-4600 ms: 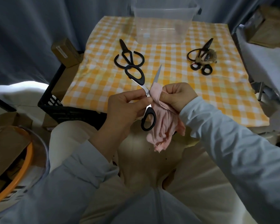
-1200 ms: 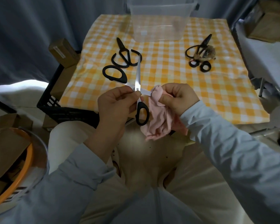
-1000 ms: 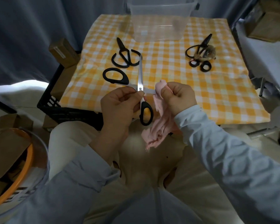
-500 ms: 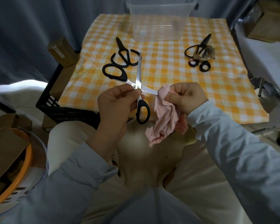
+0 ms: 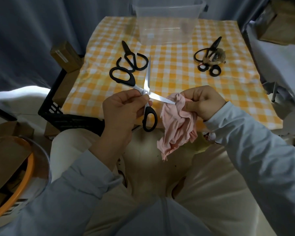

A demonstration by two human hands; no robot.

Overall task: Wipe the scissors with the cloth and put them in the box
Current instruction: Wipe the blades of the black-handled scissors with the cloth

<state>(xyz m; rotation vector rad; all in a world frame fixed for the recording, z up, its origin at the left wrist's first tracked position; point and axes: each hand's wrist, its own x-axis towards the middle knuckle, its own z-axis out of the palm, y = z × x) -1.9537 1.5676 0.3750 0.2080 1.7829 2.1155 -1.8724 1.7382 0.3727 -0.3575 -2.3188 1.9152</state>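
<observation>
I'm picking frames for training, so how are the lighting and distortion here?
Head view: dim, dark corners; wide-angle bend bows the table edges; scissors blades catch mild glare; clear box faint; left hand, right hand and cloth sharp.

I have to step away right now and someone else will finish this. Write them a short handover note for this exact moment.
Left hand: grip pinches the opened scissors near the pivot, blades spread wide.
Right hand: holds the pink cloth around the tip of the blade pointing right.
Clear box: at the table's far edge, looks empty.
Other scissors: black pair far left, another pair far right beside a brownish wad.
Done: wiping under way.
Left: finish the blades, close, box them; the others look untouched.
</observation>
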